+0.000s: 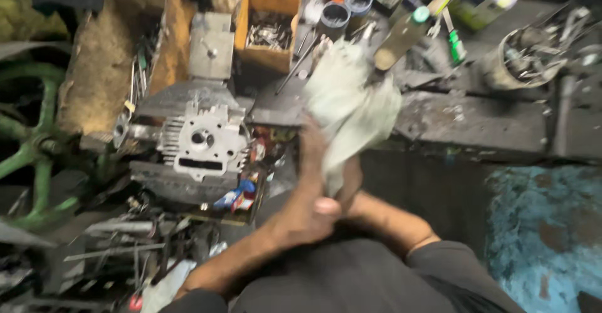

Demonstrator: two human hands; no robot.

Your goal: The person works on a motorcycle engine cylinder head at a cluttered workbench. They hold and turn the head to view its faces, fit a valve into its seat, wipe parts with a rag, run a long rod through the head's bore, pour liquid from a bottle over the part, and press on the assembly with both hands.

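Head view, motion-blurred. Both hands meet at centre, closed on a pale crumpled rag (pixel 351 109): left hand (pixel 304 209) wraps the lower end w/ fingers running up the cloth; right hand (pixel 348 184) sits behind it, grip mostly hidden. Rag's long axis runs approx. vertical in frame, bunched free end pointing up & away from the body, over the edge of the dark greasy counter (pixel 470 122). Finned engine cylinder head (pixel 202 140) lies well left of the hands; cardboard box of small metal parts (pixel 268 34) behind it.
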